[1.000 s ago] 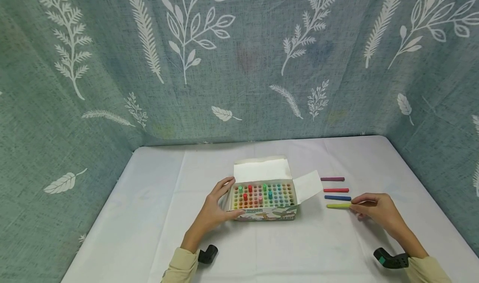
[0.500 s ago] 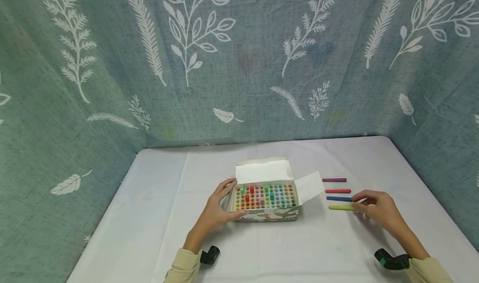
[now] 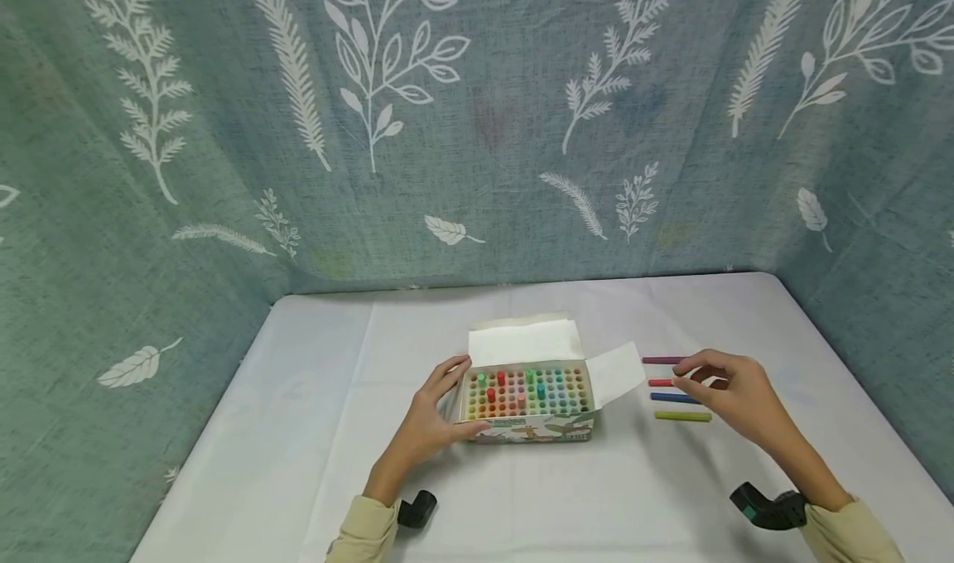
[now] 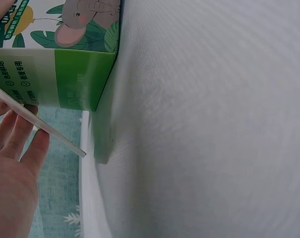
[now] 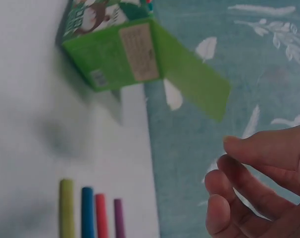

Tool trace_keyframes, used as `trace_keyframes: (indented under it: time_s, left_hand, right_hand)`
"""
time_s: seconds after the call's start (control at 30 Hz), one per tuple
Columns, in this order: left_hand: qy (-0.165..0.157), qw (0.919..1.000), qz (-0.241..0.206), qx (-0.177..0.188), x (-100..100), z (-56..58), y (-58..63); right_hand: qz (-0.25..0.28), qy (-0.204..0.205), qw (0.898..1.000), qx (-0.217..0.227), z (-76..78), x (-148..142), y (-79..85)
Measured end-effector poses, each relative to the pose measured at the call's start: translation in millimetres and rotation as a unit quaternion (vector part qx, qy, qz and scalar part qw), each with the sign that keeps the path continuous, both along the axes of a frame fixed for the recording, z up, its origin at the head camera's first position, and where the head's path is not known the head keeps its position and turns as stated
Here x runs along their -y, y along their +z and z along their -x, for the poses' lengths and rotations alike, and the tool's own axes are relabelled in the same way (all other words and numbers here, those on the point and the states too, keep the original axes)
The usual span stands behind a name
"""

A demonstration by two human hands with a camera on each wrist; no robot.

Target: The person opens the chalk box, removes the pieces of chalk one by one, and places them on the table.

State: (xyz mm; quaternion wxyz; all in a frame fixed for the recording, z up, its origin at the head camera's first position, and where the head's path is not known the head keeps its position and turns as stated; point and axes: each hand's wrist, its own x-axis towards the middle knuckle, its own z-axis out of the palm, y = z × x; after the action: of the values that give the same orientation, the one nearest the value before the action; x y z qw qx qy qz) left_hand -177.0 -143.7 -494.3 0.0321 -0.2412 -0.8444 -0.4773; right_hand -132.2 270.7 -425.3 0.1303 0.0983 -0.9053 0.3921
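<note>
Chalk box (image 3: 555,428) stands open, gripped by the left hand (image 3: 428,416), likely for steadiness; at right, receding, yellow-green chalk (image 3: 682,416), blue chalk (image 3: 673,397), red chalk (image 3: 659,383) and purple chalk (image 3: 662,360) lie spaced, seemingly for easy reach, near the right hand (image 3: 734,389), loosely curled, empty.

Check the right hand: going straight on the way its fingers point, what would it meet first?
Probably the open side flap of the box, left of the right hand in the head view. Height is unclear; if low, the red stick, roughly in line, could come first.
</note>
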Motion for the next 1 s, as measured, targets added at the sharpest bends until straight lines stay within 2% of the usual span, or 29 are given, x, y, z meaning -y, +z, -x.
trace_keyframes:
  time_s: [0.2, 0.33, 0.8, 1.0]
  left_hand:
    - [-0.002, 1.0, 0.0, 0.007, 1.0, 1.8, -0.4]
    - [-0.002, 0.9999, -0.002, 0.012, 0.7, 2.0, -0.1]
    - [-0.007, 0.9999, -0.012, -0.001, -0.8, 0.7, -0.5]
    - [-0.006, 0.9999, -0.011, 0.003, -0.4, 0.0, -0.1]
  right_hand:
    - [-0.001, 0.022, 1.0, -0.017, 4.4, 20.6, 20.9]
    - [0.003, 0.036, 0.999, -0.025, 7.3, 33.9, 27.8]
    - [0.012, 0.113, 0.992, -0.062, 20.5, 67.3, 32.6]
    - [0.02, 0.149, 0.988, -0.043, 25.3, 83.1, 30.1]
